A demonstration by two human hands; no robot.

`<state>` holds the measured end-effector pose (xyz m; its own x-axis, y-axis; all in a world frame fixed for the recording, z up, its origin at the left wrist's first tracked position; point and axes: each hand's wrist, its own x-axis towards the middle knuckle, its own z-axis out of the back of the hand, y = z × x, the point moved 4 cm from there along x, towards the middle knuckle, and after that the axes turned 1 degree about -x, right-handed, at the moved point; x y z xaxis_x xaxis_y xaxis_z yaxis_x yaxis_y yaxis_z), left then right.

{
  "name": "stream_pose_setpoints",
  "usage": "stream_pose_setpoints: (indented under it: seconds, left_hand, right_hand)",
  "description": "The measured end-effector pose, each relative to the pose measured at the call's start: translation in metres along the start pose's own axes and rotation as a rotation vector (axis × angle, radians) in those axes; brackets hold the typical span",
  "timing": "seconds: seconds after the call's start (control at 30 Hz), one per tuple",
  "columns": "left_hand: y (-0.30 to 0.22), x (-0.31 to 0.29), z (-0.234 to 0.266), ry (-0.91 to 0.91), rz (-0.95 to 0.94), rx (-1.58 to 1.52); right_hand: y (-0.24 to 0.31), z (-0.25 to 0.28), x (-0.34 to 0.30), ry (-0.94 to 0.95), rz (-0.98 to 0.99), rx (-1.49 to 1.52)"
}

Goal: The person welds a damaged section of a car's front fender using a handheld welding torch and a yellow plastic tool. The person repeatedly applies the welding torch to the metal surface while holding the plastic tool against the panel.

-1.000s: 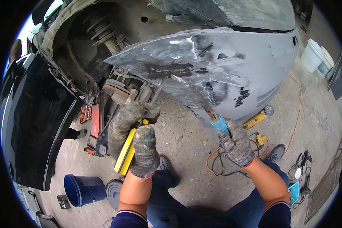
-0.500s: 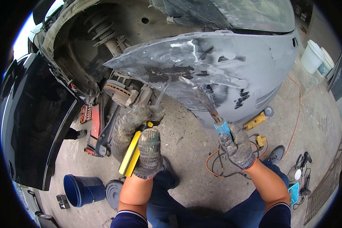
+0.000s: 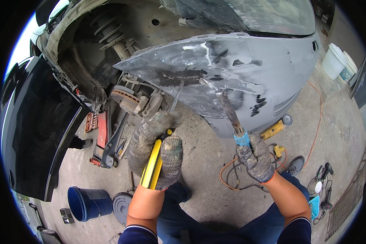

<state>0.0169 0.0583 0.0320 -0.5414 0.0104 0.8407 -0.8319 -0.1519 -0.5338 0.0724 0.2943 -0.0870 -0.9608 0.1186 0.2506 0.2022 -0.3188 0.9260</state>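
My left hand (image 3: pixel 156 144), in a grey knit glove, is closed around a yellow utility knife (image 3: pixel 152 164) with black stripes. A thin greyish strip (image 3: pixel 177 97) extends past that glove to the bumper; whether it is a blade or a rod I cannot tell. My right hand (image 3: pixel 256 158), gloved alike, grips the blue handle of what looks like a soldering iron (image 3: pixel 231 114). Its long, scorched metal shaft reaches the bumper, with the pale flat tip by a dark, rough patch. The grey bumper (image 3: pixel 278 69) is sanded and scarred, with black marks.
A wheel well with a brake disc (image 3: pixel 126 97) is exposed at left, near a red floor jack (image 3: pixel 102 130). The blue bucket (image 3: pixel 89 203) stands lower left. A yellow angle grinder (image 3: pixel 275 128) and cords lie at right, white buckets (image 3: pixel 334 61) beyond. A dark car door (image 3: pixel 38 122) stands far left.
My left hand has moved rightward with the utility knife. The soldering iron in my right hand has shifted slightly right and down. Small tools beside the jack have come into view.
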Motion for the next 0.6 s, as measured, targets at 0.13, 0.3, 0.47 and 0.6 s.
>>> stream_pose_setpoints:
  seconds: [0.13, 0.3, 0.47, 0.6]
  left_hand:
    - [-0.002, -0.001, -0.003, -0.004, 0.02, 0.046]
    - [-0.006, 0.001, -0.007, 0.045, -0.039, 0.131]
    - [-0.012, 0.002, -0.008, 0.093, -0.04, 0.188]
    - [-0.01, 0.001, -0.006, 0.102, -0.013, 0.143]
  right_hand:
    - [-0.001, 0.001, -0.001, 0.006, 0.003, -0.025]
    - [0.003, 0.0, 0.0, 0.011, -0.004, 0.021]
    - [0.005, -0.001, -0.002, 0.006, 0.003, 0.067]
    - [0.004, 0.0, -0.005, 0.02, -0.024, 0.093]
